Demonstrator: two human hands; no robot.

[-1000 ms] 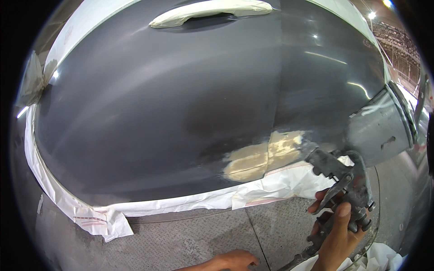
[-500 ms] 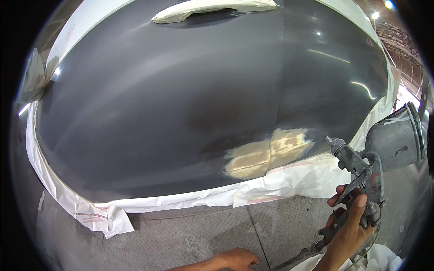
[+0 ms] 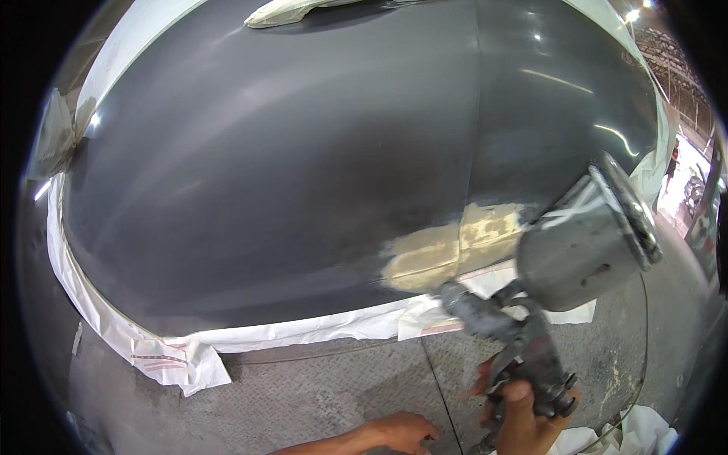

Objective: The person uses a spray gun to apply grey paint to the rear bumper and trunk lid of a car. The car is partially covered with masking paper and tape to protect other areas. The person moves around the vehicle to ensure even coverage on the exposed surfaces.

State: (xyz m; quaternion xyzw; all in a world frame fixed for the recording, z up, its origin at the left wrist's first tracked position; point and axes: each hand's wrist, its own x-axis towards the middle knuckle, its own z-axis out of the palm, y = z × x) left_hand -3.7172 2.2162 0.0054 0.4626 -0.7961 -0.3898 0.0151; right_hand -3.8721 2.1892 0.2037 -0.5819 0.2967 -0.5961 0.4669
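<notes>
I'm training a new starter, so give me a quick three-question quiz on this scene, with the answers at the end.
1. Which hand holds the spray gun?
2. True or false: the tan patch crosses the seam between the dark panels.
3. What runs along the lower edge of the panels: A, blue rope; B, white sheeting; C, wooden boards?

Key: 1, the right hand; 2, true; 3, B.

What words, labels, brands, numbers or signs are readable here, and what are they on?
None can be read.
White paper flap, lower left: reddish printed bands, too small and blurred.
Spray-gun cup: pale streaks and a dark mark, no legible lettering.
Dark panels: no readable text.
</notes>
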